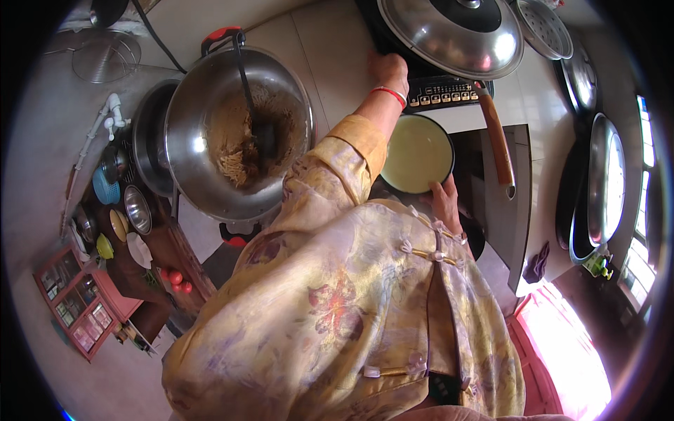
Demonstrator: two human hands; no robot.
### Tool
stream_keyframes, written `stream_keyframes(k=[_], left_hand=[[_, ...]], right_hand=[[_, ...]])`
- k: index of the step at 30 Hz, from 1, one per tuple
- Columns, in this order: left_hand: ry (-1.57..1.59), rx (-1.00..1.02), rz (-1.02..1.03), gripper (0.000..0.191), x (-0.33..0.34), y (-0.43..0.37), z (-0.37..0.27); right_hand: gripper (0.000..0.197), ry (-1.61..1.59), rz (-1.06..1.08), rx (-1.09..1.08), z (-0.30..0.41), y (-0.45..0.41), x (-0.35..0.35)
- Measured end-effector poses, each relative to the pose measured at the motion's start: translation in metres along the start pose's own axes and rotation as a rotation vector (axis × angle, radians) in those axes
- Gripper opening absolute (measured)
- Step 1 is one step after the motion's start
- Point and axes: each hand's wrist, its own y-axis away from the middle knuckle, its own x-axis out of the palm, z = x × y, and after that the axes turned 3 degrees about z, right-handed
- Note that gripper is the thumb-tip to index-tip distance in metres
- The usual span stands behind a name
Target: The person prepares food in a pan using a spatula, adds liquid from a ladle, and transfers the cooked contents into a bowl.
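Observation:
My left hand point(388, 71), with a red band at the wrist, reaches to the left edge of a black induction cooker point(442, 94). Its fingers are partly hidden and blurred, so what it touches cannot be told. Thumb and fingers of my right hand point(445, 197) grip the near rim of a dark-rimmed round bowl or basin point(418, 152) with a pale yellow-green inside, held just below the cooker panel. To the left stands a large steel wok point(195, 179) holding brown shredded food and a dark-handled utensil point(245, 79).
A domed metal lid point(416, 37) covers a pan on the cooker; its wooden handle point(495, 137) sticks out over the counter edge. Beyond stands a perforated steamer tray point(545, 31). Large metal pans point(605, 179) are at the right. Bowls and red round items point(176, 279) rest on a left table.

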Motion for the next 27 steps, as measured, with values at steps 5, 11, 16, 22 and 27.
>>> stream_keyframes(k=[5, 11, 16, 22, 27], left_hand=[[-0.303, 0.175, 0.048, 0.054, -0.028, 0.056, -0.072], [0.299, 0.366, 0.674, 0.024, -0.130, 0.107, -0.209], [0.018, 0.748, 0.454, 0.024, -0.251, 0.108, -0.279], [-0.155, 0.756, 0.054, 0.027, -0.400, 0.073, -0.263], [-0.556, 0.763, -0.146, 0.027, -0.490, 0.059, -0.206]], right_hand=[[0.033, 0.072, 0.108, 0.005, -0.004, -0.021, 0.031], [0.033, 0.088, 0.146, -0.053, -0.017, -0.047, 0.068], [0.025, -0.058, 0.101, 0.005, -0.031, -0.075, 0.085], [0.038, -0.129, 0.156, -0.013, -0.008, -0.061, 0.104], [0.027, 0.174, -0.107, -0.048, -0.019, -0.016, 0.074]])
